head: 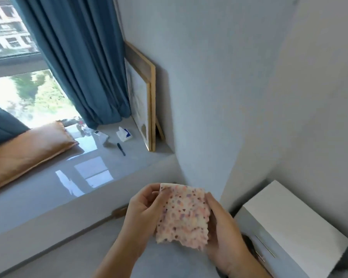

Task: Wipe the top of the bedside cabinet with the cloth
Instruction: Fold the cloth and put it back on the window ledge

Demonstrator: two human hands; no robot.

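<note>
Small pale cloth with pink and purple speckles, held up in mid-air, left of the white box-shaped bedside cabinet. Left hand pinches its upper left edge; right hand grips its right side. Looks light, soft, limp, nubbly: likely bunches easily. Best folded flat under a palm.

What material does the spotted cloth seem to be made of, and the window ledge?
The cloth looks like soft, fluffy fabric, perhaps microfibre: its surface is nubbly and its edges wavy. The window ledge looks like polished stone or tile, since it mirrors the window panes; which one is unclear.
</note>
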